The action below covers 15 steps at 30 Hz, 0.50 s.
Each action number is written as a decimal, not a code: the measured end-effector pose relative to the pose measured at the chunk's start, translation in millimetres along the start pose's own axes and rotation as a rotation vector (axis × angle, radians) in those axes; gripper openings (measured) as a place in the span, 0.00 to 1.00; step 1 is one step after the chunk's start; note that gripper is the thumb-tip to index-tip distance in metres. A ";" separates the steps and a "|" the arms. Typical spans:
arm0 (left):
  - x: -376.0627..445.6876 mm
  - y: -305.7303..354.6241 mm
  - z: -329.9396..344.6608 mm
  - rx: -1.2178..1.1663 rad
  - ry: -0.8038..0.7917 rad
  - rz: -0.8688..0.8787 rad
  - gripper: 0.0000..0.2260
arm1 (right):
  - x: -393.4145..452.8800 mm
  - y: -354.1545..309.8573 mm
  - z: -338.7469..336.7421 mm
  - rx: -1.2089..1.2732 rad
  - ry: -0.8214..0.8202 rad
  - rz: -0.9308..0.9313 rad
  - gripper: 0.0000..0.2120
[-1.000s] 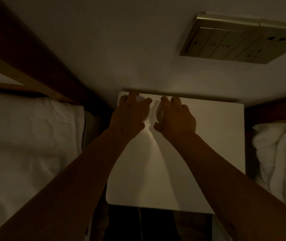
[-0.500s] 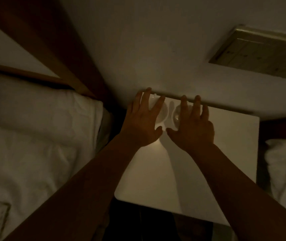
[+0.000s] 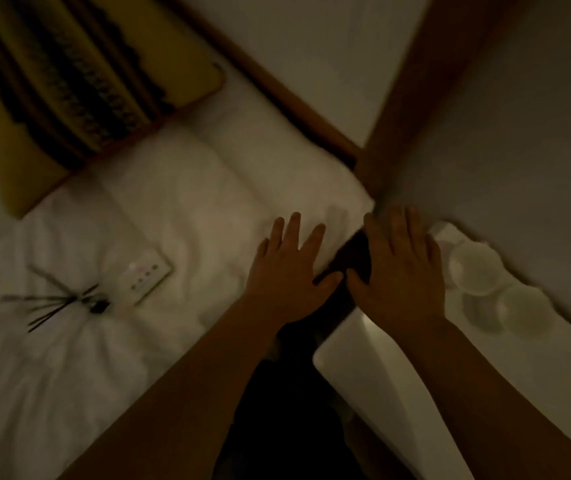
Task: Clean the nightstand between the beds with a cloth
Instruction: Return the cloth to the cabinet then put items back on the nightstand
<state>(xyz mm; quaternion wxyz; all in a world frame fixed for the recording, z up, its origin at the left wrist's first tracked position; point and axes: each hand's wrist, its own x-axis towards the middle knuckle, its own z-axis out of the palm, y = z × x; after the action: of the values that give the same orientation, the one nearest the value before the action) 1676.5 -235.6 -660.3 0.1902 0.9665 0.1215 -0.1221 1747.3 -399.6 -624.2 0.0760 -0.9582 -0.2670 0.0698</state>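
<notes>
Two hands are showing, both spread flat with fingers apart and gripping nothing. Your left hand point(image 3: 286, 271) is hovering over the edge of the white rumpled bed linen point(image 3: 138, 341); your right hand point(image 3: 398, 271) is hanging above the dark gap and the near corner of the white rounded-corner nightstand top point(image 3: 450, 393).

Half a second ago both palms were at the back edge of the nightstand, over the two small white round cups point(image 3: 499, 289). Now your view is swinging left toward the bed, and the hands are coming off the cups, which are sitting by the wall, just beside your right hand.

No cloth is visible anywhere; dim light and motion blur are hiding detail. On the bed you are looking at a white remote-like panel with small buttons point(image 3: 143, 277), a bundle of thin dark sticks point(image 3: 52, 306) and a tan cushion with dark patterned stripes point(image 3: 79, 84).

Judgement: wiping is not under way yet. You are probably searching the bed side for the cloth, and the cups may need shifting before the top can be cleaned.
</notes>
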 end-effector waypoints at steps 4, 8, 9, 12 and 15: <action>-45.4 -60.7 -7.0 -0.032 0.046 -0.184 0.37 | 25.6 -71.2 21.5 -0.047 -0.128 -0.203 0.40; -94.6 -115.5 -4.6 -0.072 0.024 -0.371 0.38 | 38.8 -135.2 49.3 -0.055 -0.224 -0.352 0.38; -105.9 -128.1 -2.9 -0.087 0.018 -0.414 0.38 | 40.8 -150.3 56.8 -0.052 -0.240 -0.383 0.37; -140.5 -168.0 6.5 -0.133 0.024 -0.525 0.36 | 44.9 -199.8 80.5 -0.044 -0.296 -0.475 0.36; -165.3 -198.6 10.8 -0.156 0.066 -0.629 0.34 | 45.7 -231.1 96.4 -0.052 -0.338 -0.559 0.33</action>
<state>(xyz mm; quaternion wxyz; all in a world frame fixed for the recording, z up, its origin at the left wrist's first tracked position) 1463.1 -92.7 -690.5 0.2127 0.8675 0.4294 -0.1338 1653.5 -169.8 -680.6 0.0221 -0.8242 -0.5303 0.1975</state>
